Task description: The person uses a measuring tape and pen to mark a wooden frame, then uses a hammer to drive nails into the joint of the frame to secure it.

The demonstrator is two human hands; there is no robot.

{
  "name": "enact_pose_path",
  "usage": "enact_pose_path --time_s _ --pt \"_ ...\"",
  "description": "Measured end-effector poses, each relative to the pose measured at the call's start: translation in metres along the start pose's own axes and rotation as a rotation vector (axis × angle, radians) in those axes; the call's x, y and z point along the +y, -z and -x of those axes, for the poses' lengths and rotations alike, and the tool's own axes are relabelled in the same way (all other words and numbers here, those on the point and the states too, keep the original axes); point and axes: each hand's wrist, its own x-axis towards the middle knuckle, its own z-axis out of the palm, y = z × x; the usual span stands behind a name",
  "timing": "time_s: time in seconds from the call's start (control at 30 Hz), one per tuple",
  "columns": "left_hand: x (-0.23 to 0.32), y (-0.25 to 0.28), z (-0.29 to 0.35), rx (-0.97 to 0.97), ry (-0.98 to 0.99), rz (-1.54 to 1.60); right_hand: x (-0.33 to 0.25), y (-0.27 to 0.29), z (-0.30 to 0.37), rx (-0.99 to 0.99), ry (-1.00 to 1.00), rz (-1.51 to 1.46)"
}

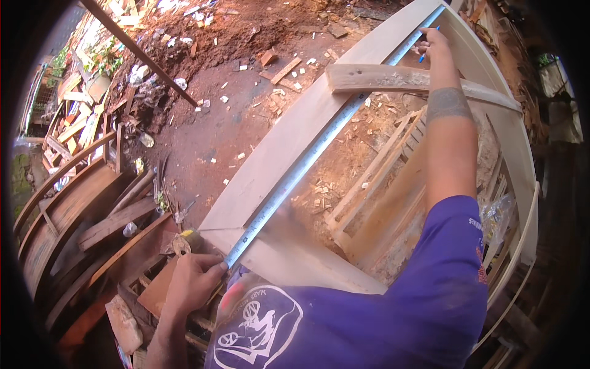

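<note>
A long silver-blue measuring tape (307,158) is stretched along the inner edge of a pale wooden board (289,138), one side of a large wooden frame. My left hand (195,280) is closed at the near end, its thumb pressed on the tape. Against its fingers is a small yellowish round object (184,241), perhaps the tape's case. My right arm reaches to the far end, where my right hand (435,44) grips a blue pen (421,58) beside the tape. A curved wooden crosspiece (384,79) lies over the tape and under my right forearm.
Curved wooden pieces (74,215) and loose planks stand at the left. Wood scraps (77,117) are heaped at the upper left, near a slanting thin pole (141,54). Small offcuts litter the reddish dirt ground (215,141). A slatted wooden piece (375,175) shows through the frame.
</note>
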Motion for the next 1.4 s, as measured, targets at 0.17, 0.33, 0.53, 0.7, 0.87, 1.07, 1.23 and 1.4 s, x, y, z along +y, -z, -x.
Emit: enact_pose_path --time_s 0.17,0.33,0.53,0.7,0.87,1.07,1.23,1.4 --pt "0.005 0.005 -0.009 -0.026 -0.034 0.013 -0.001 0.011 -0.030 -0.023 -0.088 -0.051" --pt "0.000 0.004 -0.010 -0.051 -0.033 0.036 -0.007 0.016 -0.086 -0.049 -0.178 -0.087" --pt "-0.006 0.006 -0.014 -0.076 -0.039 0.027 -0.010 0.023 -0.118 -0.060 -0.190 -0.090" --pt "-0.009 0.008 -0.017 -0.093 -0.066 0.035 -0.008 0.029 -0.131 -0.068 -0.208 -0.082" --pt "-0.016 0.010 -0.021 -0.103 -0.103 0.053 -0.010 0.030 -0.136 -0.080 -0.198 -0.066" --pt "-0.014 0.010 -0.019 -0.110 -0.094 0.052 -0.007 0.026 -0.130 -0.109 -0.188 -0.067" --pt "-0.011 0.013 -0.020 -0.112 -0.069 0.047 -0.008 0.024 -0.121 -0.087 -0.176 -0.099" --pt "-0.006 0.015 -0.023 -0.169 -0.062 -0.016 -0.007 0.031 -0.120 -0.085 -0.161 -0.061"
